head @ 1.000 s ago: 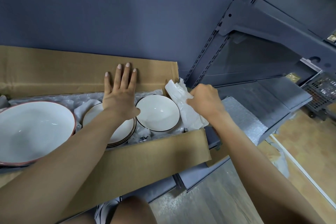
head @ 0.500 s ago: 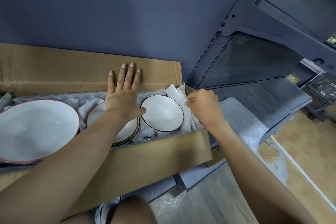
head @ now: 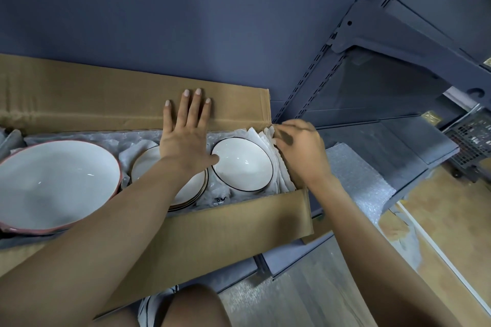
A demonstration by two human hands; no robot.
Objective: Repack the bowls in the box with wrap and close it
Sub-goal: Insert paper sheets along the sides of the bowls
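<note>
The right hand [head: 300, 152], which a second ago held the white paper wrap [head: 276, 164] up in its pinch, has now tucked it down at the right end of the cardboard box [head: 225, 223], fingers curled on it. The left hand [head: 186, 138] stays flat, fingers straight, against the back flap. Inside lie a black-rimmed bowl [head: 243, 167] beside the wrap, a stack of gold-rimmed bowls [head: 186, 191] and a large red-rimmed bowl [head: 53, 183].

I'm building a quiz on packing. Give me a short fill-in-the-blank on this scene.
1. The brown cardboard box holds a large white bowl with a ____ rim.
2. The small white bowl has a ____ rim.
3. The left hand lies with its fingers ____.
4. The right hand touches the white ____ wrap.

Missing: red; black; straight; paper
</note>
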